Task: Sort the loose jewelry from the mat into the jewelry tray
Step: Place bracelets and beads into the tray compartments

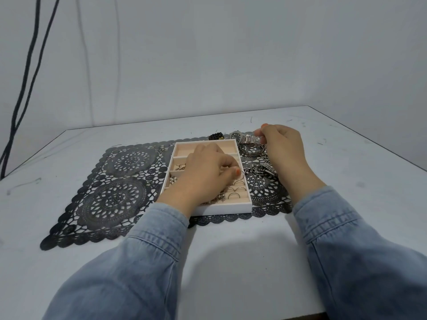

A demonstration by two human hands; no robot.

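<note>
pinching a thin ring (241, 174) with the left hand (205, 172) over the ring slots of the jewelry tray (231, 207); nipping the wristwatch (238, 135) by its band end with the right hand (283, 146), at the far edge of the lace mat (115, 199). judging the watch weighty, slick, floppy at the links, so probably handling steadier by the case. leaving silver chains (261, 168) tangled beside the tray.

The mat (115, 199) lies on the counter (231, 262), centre-left of the frame, with the jewelry tray (226, 207) on its right half. Behind the tray sit a beaded bracelet (216, 136) and, to its right, a watch (238, 135); chains (256, 167) lie heaped right of the tray; rings (238, 189) stand in its lower-right slots
</note>
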